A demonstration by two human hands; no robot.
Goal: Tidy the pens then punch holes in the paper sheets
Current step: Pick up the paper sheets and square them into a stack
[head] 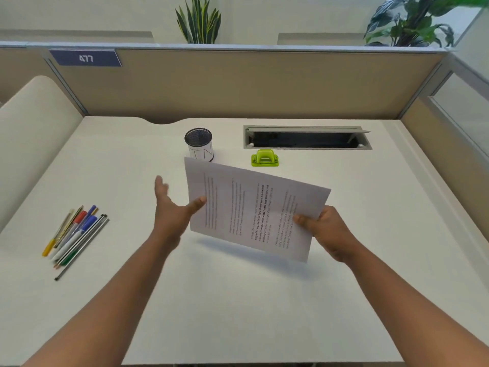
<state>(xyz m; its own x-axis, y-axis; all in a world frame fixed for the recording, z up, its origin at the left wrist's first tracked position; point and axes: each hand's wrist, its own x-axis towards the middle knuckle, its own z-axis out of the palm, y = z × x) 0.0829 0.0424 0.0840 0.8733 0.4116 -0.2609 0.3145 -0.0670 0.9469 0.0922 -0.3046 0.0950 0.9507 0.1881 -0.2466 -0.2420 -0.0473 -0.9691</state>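
- A loose bundle of pens and markers point(75, 238), with red, blue, yellow, green and white barrels, lies on the far left of the white desk point(238, 300), all pointing diagonally up and to the right.
- The person's left hand point(172, 210) is held above the desk, well right of the pens. Its fingers are spread wide and point away from the body, and its thumb rests against the left edge of the paper; the hand is not closed around anything.
- A black mesh pen cup point(199, 144) with a white paper label stands upright near the back of the desk, empty as far as can be seen, and partly hidden at its base by the paper's upper corner.
- The white printed paper sheets point(254, 210) are lifted off the desk and tilted, casting a shadow below.
- A small lime-green plastic hole punch point(264, 158) sits behind the paper, just in front of a grey cable slot point(307, 137).
- The right hand point(326, 231) pinches the paper's lower right corner, thumb on top, fingers underneath.
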